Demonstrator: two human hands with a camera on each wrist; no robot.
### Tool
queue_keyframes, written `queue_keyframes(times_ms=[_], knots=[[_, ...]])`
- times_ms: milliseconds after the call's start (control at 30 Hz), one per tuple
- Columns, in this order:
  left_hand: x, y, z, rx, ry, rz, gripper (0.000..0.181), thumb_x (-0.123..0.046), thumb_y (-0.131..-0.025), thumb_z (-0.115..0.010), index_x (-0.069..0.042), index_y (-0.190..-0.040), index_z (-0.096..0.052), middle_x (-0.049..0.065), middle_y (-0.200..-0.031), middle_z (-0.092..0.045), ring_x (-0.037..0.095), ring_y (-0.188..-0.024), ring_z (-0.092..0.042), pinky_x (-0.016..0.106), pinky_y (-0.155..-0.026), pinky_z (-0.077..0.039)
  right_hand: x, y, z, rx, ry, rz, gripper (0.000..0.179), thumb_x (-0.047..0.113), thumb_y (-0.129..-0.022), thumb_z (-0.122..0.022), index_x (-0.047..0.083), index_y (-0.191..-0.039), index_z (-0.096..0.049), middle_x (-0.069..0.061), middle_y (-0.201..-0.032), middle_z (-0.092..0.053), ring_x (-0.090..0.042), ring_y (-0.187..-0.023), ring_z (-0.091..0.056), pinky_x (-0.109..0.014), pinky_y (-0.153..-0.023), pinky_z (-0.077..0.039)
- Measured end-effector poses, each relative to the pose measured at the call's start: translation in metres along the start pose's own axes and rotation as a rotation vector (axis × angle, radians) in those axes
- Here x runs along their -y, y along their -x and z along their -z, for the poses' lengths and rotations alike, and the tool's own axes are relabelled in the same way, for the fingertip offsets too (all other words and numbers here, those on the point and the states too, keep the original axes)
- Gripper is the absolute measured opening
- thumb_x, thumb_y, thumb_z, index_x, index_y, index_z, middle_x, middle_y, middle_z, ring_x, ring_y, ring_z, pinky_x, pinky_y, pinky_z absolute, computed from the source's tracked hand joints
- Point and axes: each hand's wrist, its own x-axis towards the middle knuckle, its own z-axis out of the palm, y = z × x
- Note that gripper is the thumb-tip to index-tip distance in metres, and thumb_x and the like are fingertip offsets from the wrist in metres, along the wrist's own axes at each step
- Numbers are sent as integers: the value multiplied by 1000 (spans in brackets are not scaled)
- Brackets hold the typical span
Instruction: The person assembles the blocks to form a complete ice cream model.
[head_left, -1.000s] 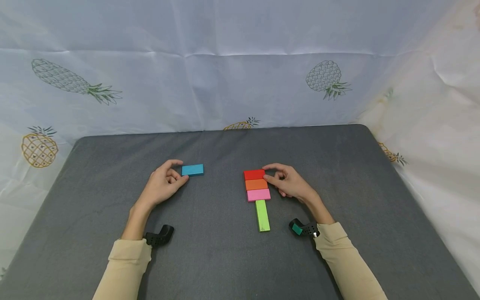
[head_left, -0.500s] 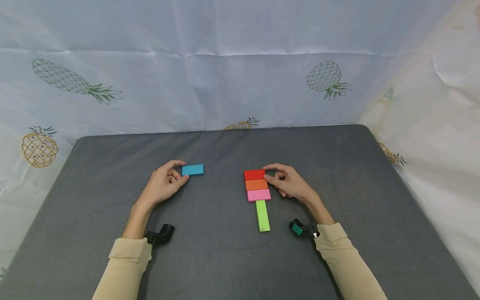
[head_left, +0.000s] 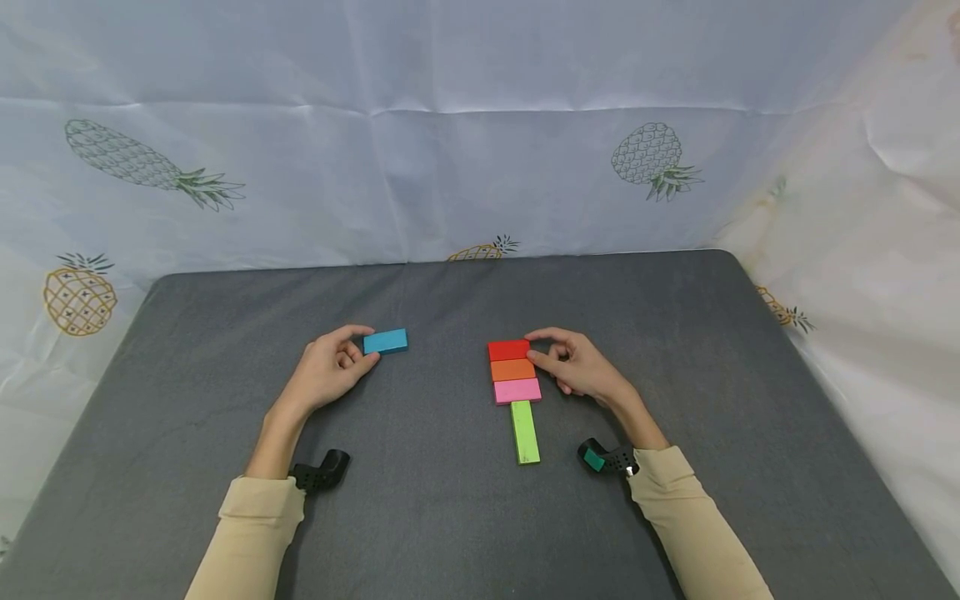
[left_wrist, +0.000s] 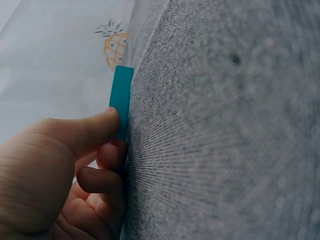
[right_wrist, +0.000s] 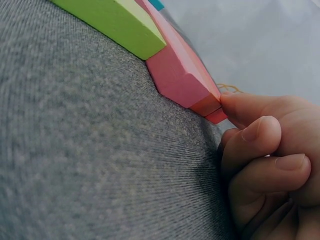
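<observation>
A blue rectangular block (head_left: 386, 341) lies on the grey cloth, its left end between the thumb and index finger of my left hand (head_left: 326, 367). The left wrist view shows the thumb along the side of that blue block (left_wrist: 121, 92). To the right, a red block (head_left: 507, 350), an orange block (head_left: 512, 370) and a pink block (head_left: 517, 391) lie side by side in a column. A green block (head_left: 526, 432) extends from the pink one toward the person. My right hand (head_left: 585, 365) pinches the red block at its right end, thumb at the near corner and index finger at the far one.
Grey cloth (head_left: 442, 517) covers the table. Behind it hangs a white curtain (head_left: 420, 183) with pineapple prints. Each wrist wears a black strap, the left strap (head_left: 321, 472) and the right strap (head_left: 611, 457).
My left index finger has come in from beside the blue block onto its far edge, and the block has turned slightly. The right hand and the column of blocks stay put.
</observation>
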Motion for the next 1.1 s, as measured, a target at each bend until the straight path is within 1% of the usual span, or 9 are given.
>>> queue_keyframes(times_ms=[200, 467, 800, 1100], knots=[[0, -1, -1, 4, -3, -14, 46, -12, -98, -68, 3, -139, -56, 12, -82, -68, 4, -56, -52, 22, -62, -45, 0, 0, 1, 2, -5, -9, 38, 23, -102, -64, 11, -138, -59, -2, -58, -49, -10, -38, -39, -24, -39, -30], [0, -3, -1, 0, -31, -17, 42, -12, -98, -69, 1, -137, -58, 12, -86, -68, 5, -56, -55, 23, -61, -46, 0, 0, 0, 6, -13, -9, 38, 23, -103, -63, 11, -139, -59, -2, -58, -49, -10, -38, -39, -24, -39, -30], [-1, -4, -2, 4, -44, -10, 35, -12, -97, -70, 2, -128, -61, 11, -84, -66, 6, -55, -53, 23, -59, -44, 2, 0, 1, 9, -20, -3, 38, 21, -103, -63, 11, -139, -58, -1, -58, -48, -9, -38, -38, -23, -40, -30], [-2, -4, -2, 12, -37, 8, 33, -11, -97, -68, 4, -126, -60, 11, -84, -63, 9, -59, -53, 24, -61, -44, 1, 0, 1, 6, -15, 2, 38, 21, -103, -63, 10, -139, -58, 0, -57, -49, -9, -37, -38, -23, -39, -30]])
